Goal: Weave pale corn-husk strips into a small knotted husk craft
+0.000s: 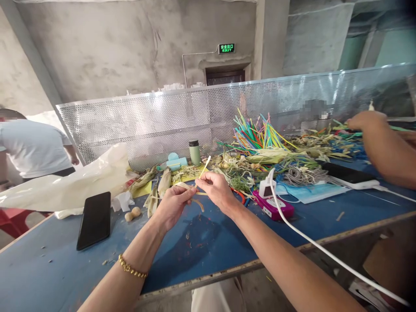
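Note:
Above the blue table, my left hand point(175, 204) and my right hand point(218, 191) meet almost fingertip to fingertip. My left hand is closed in a pinch on a tan corn husk strip point(198, 203), whose curled end hangs below the fingers. Between the thumb and fingers of my right hand, a thin pale yellow strip point(206, 165) slants upward. Its lower end disappears at the fingertips, so I cannot tell whether it joins the husk. Beyond my hands lie dried corn husks point(164, 182) and a bundle of coloured stems point(256, 133).
A black phone point(94, 221) lies left, near nuts point(133, 213). At right are a magenta power strip point(274, 207), a white cable point(312, 242), a blue mask point(312, 192) and another phone point(347, 172). A green bottle point(194, 154) stands before the perforated metal panel point(156, 125). Another person's arm point(383, 143) reaches in.

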Motion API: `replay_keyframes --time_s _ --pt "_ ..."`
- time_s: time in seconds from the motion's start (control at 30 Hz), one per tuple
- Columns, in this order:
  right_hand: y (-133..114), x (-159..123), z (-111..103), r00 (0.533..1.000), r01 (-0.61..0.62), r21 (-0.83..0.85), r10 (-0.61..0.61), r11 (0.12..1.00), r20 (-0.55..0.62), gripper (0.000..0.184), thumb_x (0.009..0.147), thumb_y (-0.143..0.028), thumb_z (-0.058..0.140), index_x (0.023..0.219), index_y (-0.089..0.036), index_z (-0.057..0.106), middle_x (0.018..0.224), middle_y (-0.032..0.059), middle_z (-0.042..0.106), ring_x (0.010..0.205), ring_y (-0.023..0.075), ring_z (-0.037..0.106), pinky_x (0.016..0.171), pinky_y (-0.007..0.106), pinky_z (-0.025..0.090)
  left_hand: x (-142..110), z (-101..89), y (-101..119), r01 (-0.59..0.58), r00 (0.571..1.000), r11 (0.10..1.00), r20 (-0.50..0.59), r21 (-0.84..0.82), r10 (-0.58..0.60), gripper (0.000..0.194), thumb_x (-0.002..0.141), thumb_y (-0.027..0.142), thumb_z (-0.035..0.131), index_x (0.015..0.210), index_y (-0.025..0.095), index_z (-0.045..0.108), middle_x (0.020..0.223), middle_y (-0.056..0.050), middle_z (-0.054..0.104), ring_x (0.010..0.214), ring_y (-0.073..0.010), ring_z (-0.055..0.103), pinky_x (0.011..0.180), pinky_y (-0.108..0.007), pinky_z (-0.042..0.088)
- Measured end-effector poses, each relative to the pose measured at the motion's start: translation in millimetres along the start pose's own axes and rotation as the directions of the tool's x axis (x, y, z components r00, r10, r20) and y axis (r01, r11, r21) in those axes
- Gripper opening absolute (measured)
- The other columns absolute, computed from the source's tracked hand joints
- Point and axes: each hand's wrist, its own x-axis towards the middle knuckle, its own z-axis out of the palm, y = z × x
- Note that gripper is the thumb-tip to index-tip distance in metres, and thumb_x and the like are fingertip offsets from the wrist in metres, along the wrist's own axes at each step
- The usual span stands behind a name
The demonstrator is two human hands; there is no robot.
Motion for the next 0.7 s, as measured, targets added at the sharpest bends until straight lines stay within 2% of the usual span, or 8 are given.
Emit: replay_keyframes --time_s 0.3,0.4,0.53,0.7 --pt "2.8 -0.2 0.1 1.0 0.015 -0.02 -0.015 1.0 -0.017 0.028 0.079 -0.037 0.062 0.059 -0.021 0.05 0.06 -0.0023 0.05 0.06 0.0139 0.043 0.059 0.029 0.035 -2.2 1.2 1.2 -0.033 0.999 0.994 0.0 0.102 0.033 0.036 0.059 0.042 0.091 0.053 0.016 0.068 0.062 -0.001 0.056 0.062 -0.0119 0.043 0.061 -0.029 0.032" --pt "4.1 1.4 -0.1 1.0 0.0 -0.01 0.0 1.0 -0.008 0.028 0.078 -0.039 0.063 0.06 -0.02 0.053 0.06 -0.0016 0.052 0.06 0.0141 0.045 0.06 0.028 0.037 -2.4 0.3 0.9 0.0 1.0 0.997 -0.015 0.078 0.001 0.036 0.06 0.043 0.091 0.056 0.015 0.067 0.062 -0.001 0.055 0.062 -0.0115 0.043 0.061 -0.029 0.032" --pt "6.2 3.6 -0.3 0.998 -0.041 -0.02 0.04 0.999 -0.051 0.027 0.078 -0.039 0.063 0.061 -0.019 0.057 0.061 -0.0004 0.057 0.06 0.0146 0.048 0.059 0.028 0.037 -2.3 -1.4 2.3 0.041 0.999 0.999 0.015 -0.015 -0.041 0.034 0.061 0.041 0.089 0.06 0.015 0.067 0.064 -0.002 0.056 0.064 -0.0124 0.047 0.064 -0.028 0.036" --pt "6.6 3.7 -2.6 0.999 -0.037 -0.092 0.035 0.995 -0.026 0.028 0.082 -0.038 0.062 0.062 -0.02 0.056 0.06 0.0004 0.058 0.059 0.0147 0.05 0.059 0.028 0.035 -0.1 -5.6 0.1 0.023 1.0 1.0 -0.014 0.008 -0.023 0.036 0.06 0.041 0.09 0.06 0.014 0.066 0.064 -0.001 0.055 0.062 -0.011 0.045 0.063 -0.027 0.034"
